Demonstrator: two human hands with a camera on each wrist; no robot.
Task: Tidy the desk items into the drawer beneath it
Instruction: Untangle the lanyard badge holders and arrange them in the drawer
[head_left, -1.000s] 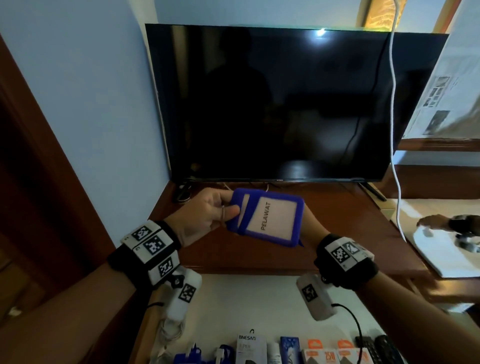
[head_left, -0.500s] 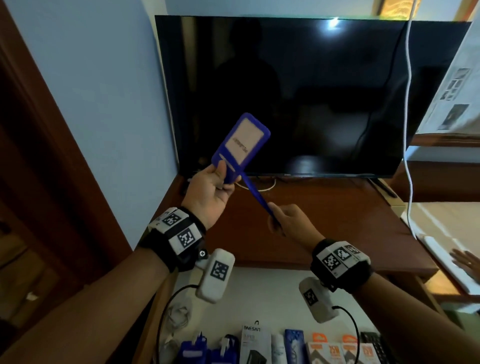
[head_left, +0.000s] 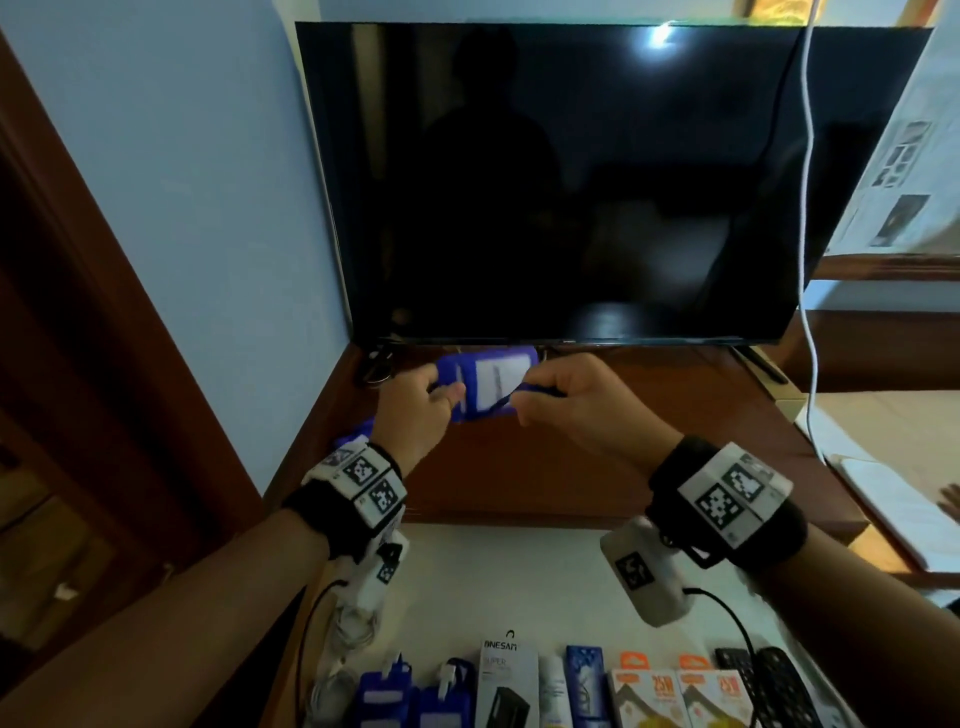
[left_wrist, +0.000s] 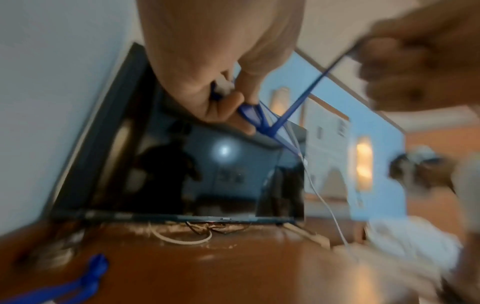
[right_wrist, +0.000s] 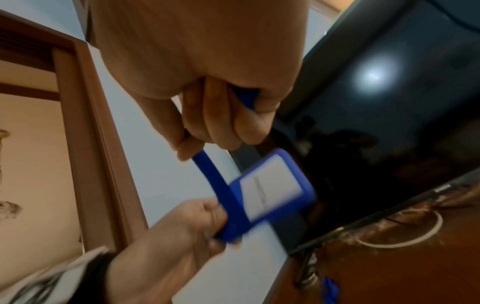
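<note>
A blue badge holder (head_left: 491, 382) with a white card inside hangs above the brown desk (head_left: 597, 462), just below the TV. My left hand (head_left: 421, 402) pinches its left end (right_wrist: 228, 228). My right hand (head_left: 571, 397) grips the blue lanyard strap (right_wrist: 207, 170), which runs across the holder's face. In the left wrist view the strap (left_wrist: 293, 107) stretches taut from my left fingers to the right hand (left_wrist: 415, 67). A loose end of the lanyard (head_left: 356, 439) lies on the desk behind my left wrist (left_wrist: 85, 277).
The open white drawer (head_left: 519, 571) below the desk holds blue badge holders (head_left: 415, 699), small boxes (head_left: 675, 693), a coiled cable (head_left: 348, 634) and remotes (head_left: 769, 686). A black TV (head_left: 571, 182) stands at the back. A white cable (head_left: 808, 234) hangs at right. Another person's hand (head_left: 950, 501) is at the right edge.
The badge holder came down from upright in front of the TV to lying sideways low over the desk. My right hand moved up to it and drew the strap across its face.
</note>
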